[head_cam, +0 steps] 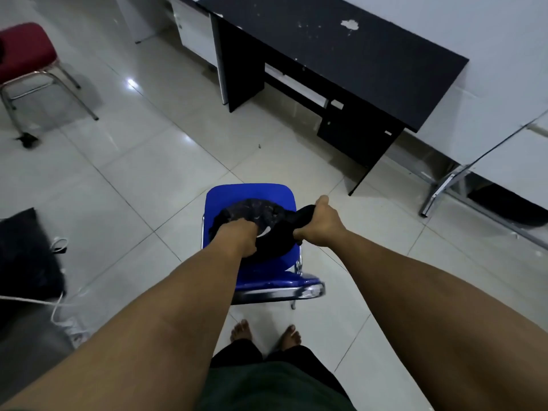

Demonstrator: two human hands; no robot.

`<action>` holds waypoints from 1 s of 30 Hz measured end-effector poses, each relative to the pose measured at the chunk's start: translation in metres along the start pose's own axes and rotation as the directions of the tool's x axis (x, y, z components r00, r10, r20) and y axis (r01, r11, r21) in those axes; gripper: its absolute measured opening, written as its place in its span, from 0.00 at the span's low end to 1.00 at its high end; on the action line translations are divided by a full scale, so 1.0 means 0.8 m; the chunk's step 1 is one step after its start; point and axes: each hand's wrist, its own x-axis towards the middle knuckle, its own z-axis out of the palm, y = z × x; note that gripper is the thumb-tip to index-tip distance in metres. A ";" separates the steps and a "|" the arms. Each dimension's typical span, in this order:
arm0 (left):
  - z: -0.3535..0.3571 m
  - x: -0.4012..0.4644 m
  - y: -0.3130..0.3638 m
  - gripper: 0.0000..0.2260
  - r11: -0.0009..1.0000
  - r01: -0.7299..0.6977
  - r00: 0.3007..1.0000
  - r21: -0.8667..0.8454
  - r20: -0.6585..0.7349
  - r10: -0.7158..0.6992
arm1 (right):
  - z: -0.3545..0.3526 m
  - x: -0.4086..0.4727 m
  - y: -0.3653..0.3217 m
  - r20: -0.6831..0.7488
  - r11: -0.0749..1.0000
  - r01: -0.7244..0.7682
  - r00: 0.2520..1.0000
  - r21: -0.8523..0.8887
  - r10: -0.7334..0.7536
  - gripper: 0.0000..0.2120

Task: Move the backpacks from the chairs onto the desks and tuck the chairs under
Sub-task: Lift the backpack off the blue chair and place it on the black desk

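Observation:
A black backpack (258,213) lies on the seat of a blue chair (234,197) in the middle of the floor, right in front of me. My left hand (240,237) grips the near left part of the bag. Closed around its right edge, a dark strap or fold, is my right hand (321,225). Beyond the chair, at the upper right, stands a black desk (370,54) with a scuffed top and an open knee space facing me.
A red chair (26,51) with chrome legs stands at the far left. A white desk (192,28) adjoins the black one. A metal-legged table (444,185) is at the right. A dark bag (23,250) and white cable (56,307) lie at left.

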 end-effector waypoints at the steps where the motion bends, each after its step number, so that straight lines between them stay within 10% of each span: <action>1: -0.003 0.002 0.002 0.16 1.000 0.005 1.000 -0.025 0.011 -0.005 | 0.000 0.000 0.002 -0.019 1.000 0.000 1.000 -0.023 0.000 0.38; 9: -0.061 0.005 0.040 0.11 0.982 0.018 0.960 -0.188 -0.272 -0.070 | -0.022 -0.012 0.006 -0.050 0.989 -0.008 0.999 -0.145 0.001 0.47; 21: -0.163 0.001 0.135 0.03 0.859 -0.094 0.823 -0.504 -0.525 -0.218 | -0.035 -0.020 -0.047 0.060 0.984 0.178 0.983 -0.030 -0.175 0.17; 30: -0.246 -0.012 0.286 0.11 0.632 -0.285 0.758 -0.721 -0.573 -0.311 | -0.129 -0.002 -0.012 -0.468 0.971 0.004 0.876 0.239 0.112 0.26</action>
